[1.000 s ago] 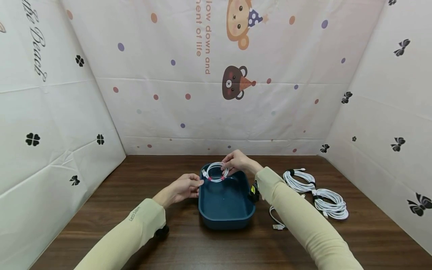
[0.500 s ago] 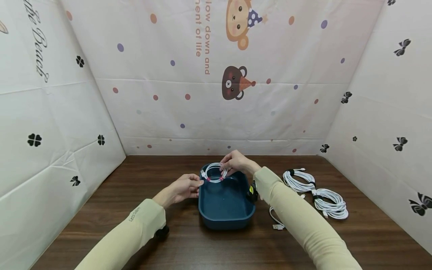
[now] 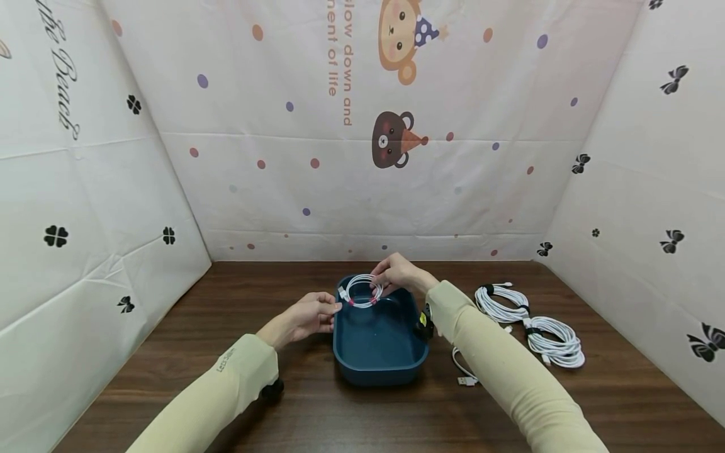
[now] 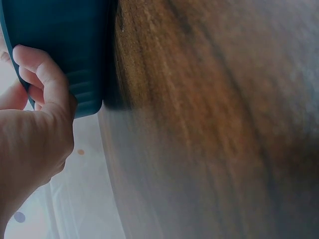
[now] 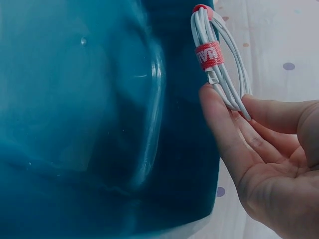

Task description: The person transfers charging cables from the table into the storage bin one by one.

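A coiled white USB cable (image 3: 361,303) with red straps hangs over the far end of a dark blue plastic bin (image 3: 381,352). My right hand (image 3: 399,274) pinches the coil between thumb and fingers; the right wrist view shows the cable (image 5: 219,64) upright by the bin's far wall, one red strap (image 5: 209,55) facing the camera. At the bin's left side, my left hand (image 3: 308,316) grips the rim between thumb and curled fingers. In the left wrist view those fingers (image 4: 55,84) lie against the outer wall of the bin (image 4: 84,59).
On the brown wooden table (image 3: 272,277), two bigger white cable coils (image 3: 555,343) with black straps lie to the right. Another white cable with a USB plug (image 3: 467,380) is partly hidden under the right forearm. Printed white cloth (image 3: 272,189) stands behind and at both sides.
Both hands stay nearly in place. The cable coil shifts only slightly in the right hand, and the left hand keeps its grip on the rim.
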Demonstrator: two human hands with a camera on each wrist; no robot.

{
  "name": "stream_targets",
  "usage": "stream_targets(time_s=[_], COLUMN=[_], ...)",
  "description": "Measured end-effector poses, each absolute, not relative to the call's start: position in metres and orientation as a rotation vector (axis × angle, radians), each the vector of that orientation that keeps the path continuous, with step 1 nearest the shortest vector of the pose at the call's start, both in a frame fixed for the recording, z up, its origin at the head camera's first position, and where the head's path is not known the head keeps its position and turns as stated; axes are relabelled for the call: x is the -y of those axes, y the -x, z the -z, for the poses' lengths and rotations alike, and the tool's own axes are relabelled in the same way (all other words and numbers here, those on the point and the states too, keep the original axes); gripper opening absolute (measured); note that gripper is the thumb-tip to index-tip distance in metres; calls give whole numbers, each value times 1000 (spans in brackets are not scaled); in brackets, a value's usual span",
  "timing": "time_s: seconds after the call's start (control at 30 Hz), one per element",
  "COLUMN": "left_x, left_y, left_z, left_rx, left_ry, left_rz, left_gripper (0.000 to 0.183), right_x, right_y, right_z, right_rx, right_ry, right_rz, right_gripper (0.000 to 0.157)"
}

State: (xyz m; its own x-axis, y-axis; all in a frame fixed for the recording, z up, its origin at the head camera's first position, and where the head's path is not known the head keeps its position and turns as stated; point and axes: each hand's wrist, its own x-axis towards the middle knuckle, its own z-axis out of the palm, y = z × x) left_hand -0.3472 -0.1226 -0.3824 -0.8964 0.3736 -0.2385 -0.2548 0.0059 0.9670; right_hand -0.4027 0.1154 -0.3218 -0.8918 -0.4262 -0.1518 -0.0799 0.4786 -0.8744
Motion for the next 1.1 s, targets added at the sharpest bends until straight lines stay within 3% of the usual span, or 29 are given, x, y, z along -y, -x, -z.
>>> stream_targets(time_s=[1.1], left_x=[122], left_y=[345], left_z=[382], left_rx=[-1860], left_ry=[-130], left_rz=[-1933], left_gripper=[15], right_x=[-112], right_y=[399], right_z=[323], right_rx=[-2402], right_ry=[431], right_rz=[1344], right_gripper=[27])
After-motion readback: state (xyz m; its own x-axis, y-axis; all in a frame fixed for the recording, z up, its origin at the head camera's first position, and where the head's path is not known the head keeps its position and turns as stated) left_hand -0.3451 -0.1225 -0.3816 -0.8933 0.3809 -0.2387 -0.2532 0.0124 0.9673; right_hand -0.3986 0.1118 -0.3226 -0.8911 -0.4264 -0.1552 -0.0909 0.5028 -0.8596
